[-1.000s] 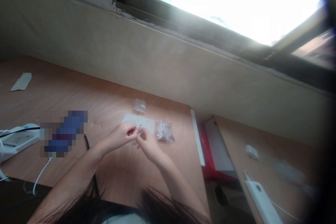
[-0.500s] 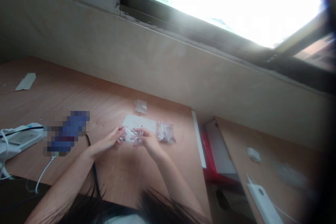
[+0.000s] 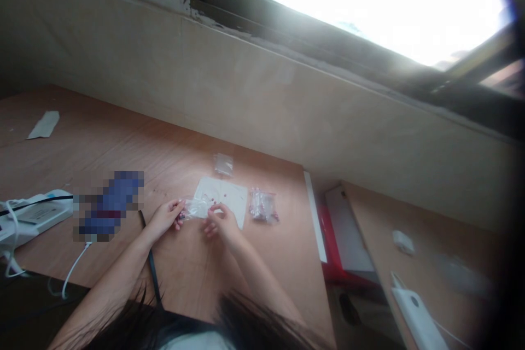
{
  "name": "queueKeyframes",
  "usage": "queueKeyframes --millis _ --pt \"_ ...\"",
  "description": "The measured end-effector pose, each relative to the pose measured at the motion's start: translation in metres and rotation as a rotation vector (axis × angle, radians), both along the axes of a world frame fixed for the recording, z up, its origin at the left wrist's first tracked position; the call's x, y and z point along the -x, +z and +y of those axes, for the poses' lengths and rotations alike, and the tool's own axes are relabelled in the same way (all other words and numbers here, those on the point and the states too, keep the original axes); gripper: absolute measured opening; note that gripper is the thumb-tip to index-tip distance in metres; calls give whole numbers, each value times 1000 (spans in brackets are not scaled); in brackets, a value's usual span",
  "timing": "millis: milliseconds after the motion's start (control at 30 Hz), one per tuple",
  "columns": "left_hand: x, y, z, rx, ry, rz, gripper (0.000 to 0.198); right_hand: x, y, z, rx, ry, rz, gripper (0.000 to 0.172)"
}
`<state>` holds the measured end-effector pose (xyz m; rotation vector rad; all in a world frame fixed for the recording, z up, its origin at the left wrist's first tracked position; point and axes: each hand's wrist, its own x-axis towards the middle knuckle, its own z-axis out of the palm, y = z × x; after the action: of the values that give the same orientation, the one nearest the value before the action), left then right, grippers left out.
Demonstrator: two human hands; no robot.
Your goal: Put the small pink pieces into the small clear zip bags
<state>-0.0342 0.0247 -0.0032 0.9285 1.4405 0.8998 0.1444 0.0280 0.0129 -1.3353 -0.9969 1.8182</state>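
Note:
A clear plastic bag (image 3: 196,207) is pinched at its left end by my left hand (image 3: 168,216), over the wooden table. My right hand (image 3: 221,221) is closed at the bag's right end, its thumb and fingertips together; what it pinches is too small to make out. Beneath and behind lies a white sheet (image 3: 235,192) with several small dark red pieces (image 3: 214,200) on it. Right of the sheet sits a pile of clear bags (image 3: 263,206) with pinkish-red edges. Another small stack of clear bags (image 3: 223,164) lies behind the sheet.
On the left are a blurred-out blue object (image 3: 112,202), a white power strip (image 3: 36,216) and a black cable (image 3: 151,268). A paper strip (image 3: 45,124) lies farther back. Past the red box (image 3: 328,238), a second table (image 3: 435,235) holds white devices.
My left hand has moved left with the bag, and my right hand has drawn back slightly from the sheet. More of the sheet and its red pieces shows. The view has shifted slightly.

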Motion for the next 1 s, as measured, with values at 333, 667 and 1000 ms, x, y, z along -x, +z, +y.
queueKeyframes --millis 333,667,1000 --pt "5 1 -4 18 -95 -153 37 -12 -19 10 67 3 50 22" --pt "6 9 -1 116 -179 -61 41 -16 -21 10 84 14 108 18" --pt "-9 23 5 105 -185 16 45 -19 -24 11 101 14 133 17"
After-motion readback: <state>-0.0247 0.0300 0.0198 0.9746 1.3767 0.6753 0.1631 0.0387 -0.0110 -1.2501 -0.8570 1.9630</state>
